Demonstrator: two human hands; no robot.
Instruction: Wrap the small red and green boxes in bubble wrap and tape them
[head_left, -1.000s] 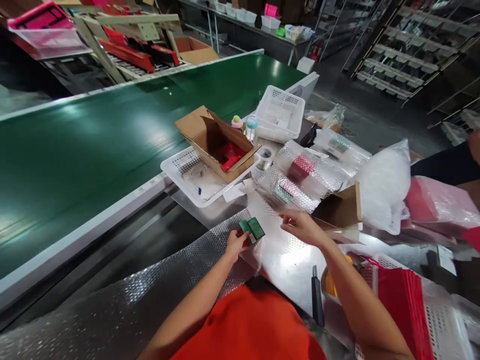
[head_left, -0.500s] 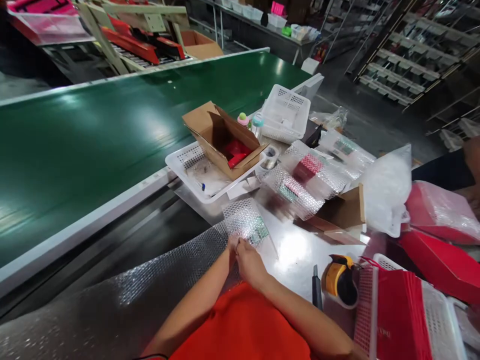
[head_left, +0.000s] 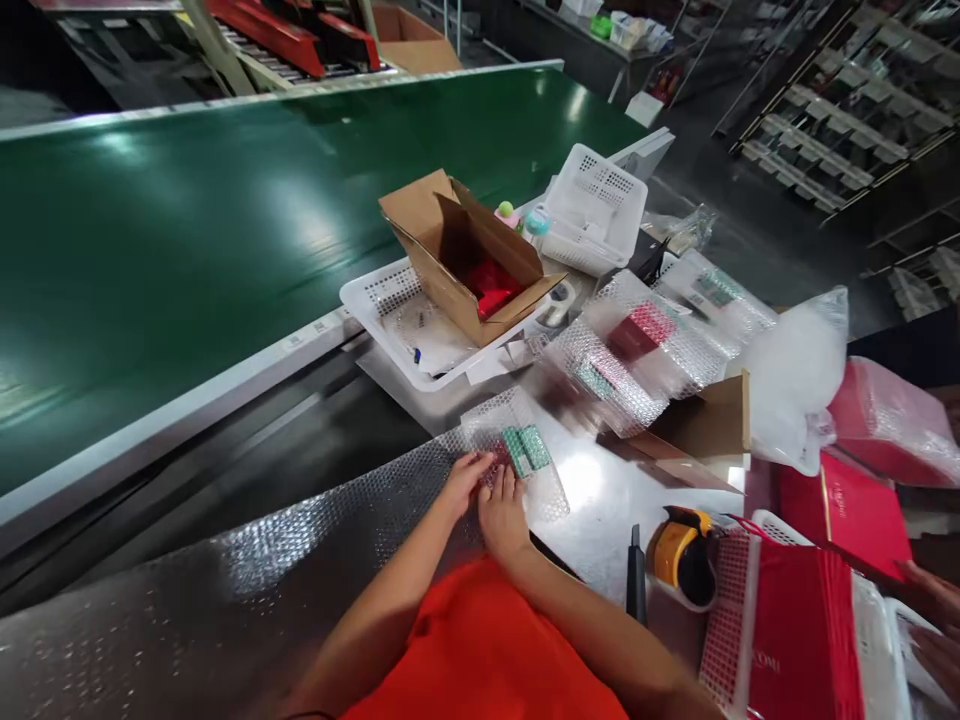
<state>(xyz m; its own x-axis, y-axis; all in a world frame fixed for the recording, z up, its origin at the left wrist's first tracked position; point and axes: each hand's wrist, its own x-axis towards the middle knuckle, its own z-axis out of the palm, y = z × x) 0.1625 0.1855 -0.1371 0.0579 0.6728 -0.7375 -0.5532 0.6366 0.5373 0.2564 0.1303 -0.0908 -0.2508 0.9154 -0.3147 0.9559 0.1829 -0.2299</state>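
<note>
A long sheet of clear bubble wrap (head_left: 277,540) runs from the lower left to the metal table in front of me. At its far end, a small green and dark red box (head_left: 526,450) shows through the wrap. My left hand (head_left: 466,482) grips the wrap at the box's left side, thumb and fingers close together. Beside it, my right hand (head_left: 504,512) lies over the near edge of the wrapped box, with its fingers stretched and slightly apart. The underside of the box is hidden.
Ahead, an open carton (head_left: 469,260) rests on a white basket (head_left: 375,310) by the green conveyor (head_left: 247,220). Several bubble-wrapped packs (head_left: 637,340) lie to the right. A black-handled cutter (head_left: 636,580), tape dispenser (head_left: 682,560) and red bags (head_left: 802,630) are nearer. Another person's hand (head_left: 934,610) touches the right side.
My hands have moved from a pinch close together to lying slightly apart, and the green and red box now shows more clearly. At the right, the other person's hand has come lower, beside a red box.
</note>
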